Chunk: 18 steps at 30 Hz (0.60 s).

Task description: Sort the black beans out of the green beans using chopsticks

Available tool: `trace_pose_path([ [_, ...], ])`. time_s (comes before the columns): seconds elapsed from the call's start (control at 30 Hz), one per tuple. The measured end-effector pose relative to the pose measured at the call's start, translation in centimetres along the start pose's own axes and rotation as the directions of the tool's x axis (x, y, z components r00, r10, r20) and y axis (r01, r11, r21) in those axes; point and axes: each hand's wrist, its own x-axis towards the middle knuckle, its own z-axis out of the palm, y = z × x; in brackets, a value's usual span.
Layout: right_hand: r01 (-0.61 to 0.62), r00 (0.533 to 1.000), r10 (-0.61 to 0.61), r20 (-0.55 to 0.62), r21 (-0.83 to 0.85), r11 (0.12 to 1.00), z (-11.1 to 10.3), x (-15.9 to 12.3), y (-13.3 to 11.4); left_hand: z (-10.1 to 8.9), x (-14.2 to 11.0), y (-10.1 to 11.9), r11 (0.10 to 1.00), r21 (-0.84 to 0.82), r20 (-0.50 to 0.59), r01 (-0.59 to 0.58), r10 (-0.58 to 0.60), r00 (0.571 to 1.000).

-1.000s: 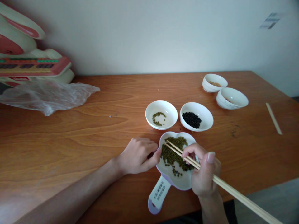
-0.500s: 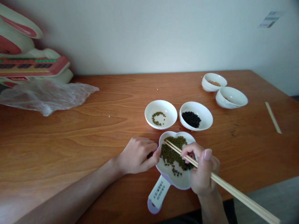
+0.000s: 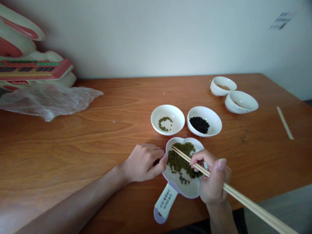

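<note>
A lilac handled dish [image 3: 187,190] near the table's front edge holds a heap of green beans [image 3: 179,161]. My left hand [image 3: 142,162] rests on the table with its fingers curled, thumb tip pressed against the dish's left rim. My right hand [image 3: 212,180] grips a pair of wooden chopsticks [image 3: 185,156], whose tips lie over the beans at the dish's upper left. Just behind stand a white bowl with a few green beans [image 3: 167,119] and a white bowl with black beans [image 3: 204,121].
Two more white bowls [image 3: 223,85] [image 3: 241,101] stand at the back right. A loose chopstick [image 3: 284,123] lies near the right edge. At the back left are a crumpled clear plastic bag [image 3: 51,100] and a pink-and-cream appliance [image 3: 29,65] against the wall.
My right hand and the chopsticks shifted very slightly over the dish. My left hand has stayed put.
</note>
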Motion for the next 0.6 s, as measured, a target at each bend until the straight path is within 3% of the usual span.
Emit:
trace_pose_path([
  [0.37,-0.018,0.999,0.020,0.029,-0.075,0.997,0.00,0.04,0.04,0.07,0.02,-0.11,1.000,-0.001,-0.005,-0.008,0.008,1.000],
  [0.6,-0.016,0.999,0.015,-0.037,-0.030,0.999,0.11,-0.01,-0.13,-0.01,0.06,-0.06,1.000,0.012,-0.011,-0.015,0.015,1.000],
])
